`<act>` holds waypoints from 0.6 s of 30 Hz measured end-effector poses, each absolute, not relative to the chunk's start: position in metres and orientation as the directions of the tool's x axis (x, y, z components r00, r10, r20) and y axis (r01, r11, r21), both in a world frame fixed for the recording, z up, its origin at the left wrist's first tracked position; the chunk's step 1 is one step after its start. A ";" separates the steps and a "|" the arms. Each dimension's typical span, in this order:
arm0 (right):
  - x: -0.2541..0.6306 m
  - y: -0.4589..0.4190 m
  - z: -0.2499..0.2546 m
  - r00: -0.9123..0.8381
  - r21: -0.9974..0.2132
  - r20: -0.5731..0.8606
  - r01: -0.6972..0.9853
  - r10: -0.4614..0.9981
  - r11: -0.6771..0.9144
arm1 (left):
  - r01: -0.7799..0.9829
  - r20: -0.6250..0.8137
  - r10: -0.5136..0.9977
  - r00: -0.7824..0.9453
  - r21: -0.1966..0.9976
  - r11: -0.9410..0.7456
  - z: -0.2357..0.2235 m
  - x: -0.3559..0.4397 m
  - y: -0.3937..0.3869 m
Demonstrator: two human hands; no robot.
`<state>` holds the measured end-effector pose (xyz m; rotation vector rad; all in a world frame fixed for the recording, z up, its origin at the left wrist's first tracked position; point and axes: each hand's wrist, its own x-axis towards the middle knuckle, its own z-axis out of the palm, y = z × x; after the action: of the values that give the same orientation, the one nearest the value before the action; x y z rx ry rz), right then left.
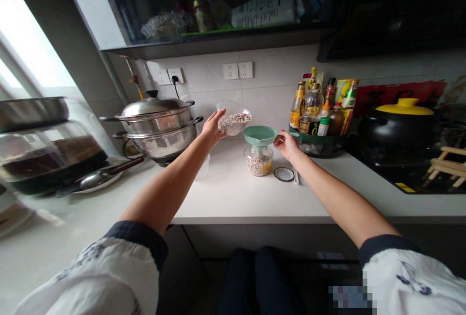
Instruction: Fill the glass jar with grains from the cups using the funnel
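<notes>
My left hand (213,128) grips a clear plastic container (233,117) of pale grains, lifted above the white counter and tilted toward a teal funnel (259,135). The funnel sits in the mouth of a small glass jar (258,160) that is partly filled with the same grains. My right hand (287,144) pinches the funnel's handle at its right side. The jar's round lid (283,174) lies flat on the counter just right of the jar.
A stacked steel steamer pot (157,124) stands to the left, with a ladle on a plate (95,179) before it. A green rack of sauce bottles (319,111) sits right of the funnel. A black pot with a yellow lid (400,120) rests on the cooktop.
</notes>
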<state>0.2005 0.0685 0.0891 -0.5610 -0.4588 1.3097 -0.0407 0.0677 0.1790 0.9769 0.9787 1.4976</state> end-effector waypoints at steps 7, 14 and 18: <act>0.200 0.070 0.088 0.216 -0.633 -0.010 -0.757 0.976 0.162 | -0.283 0.072 0.991 -0.111 0.954 -0.101 0.176 -0.041 0.068; 0.200 0.071 0.083 0.201 -0.611 0.026 -0.772 0.979 0.175 | -0.301 0.087 0.989 -0.118 0.946 -0.119 0.177 -0.040 0.067; 0.200 0.069 0.078 0.183 -0.595 0.074 -0.781 0.980 0.191 | -0.266 0.106 0.988 -0.111 0.955 -0.132 0.177 -0.038 0.066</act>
<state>0.2003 0.0690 0.0784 -0.4812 -0.5005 1.3115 -0.0382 0.0661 0.1774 1.0392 1.0087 1.4852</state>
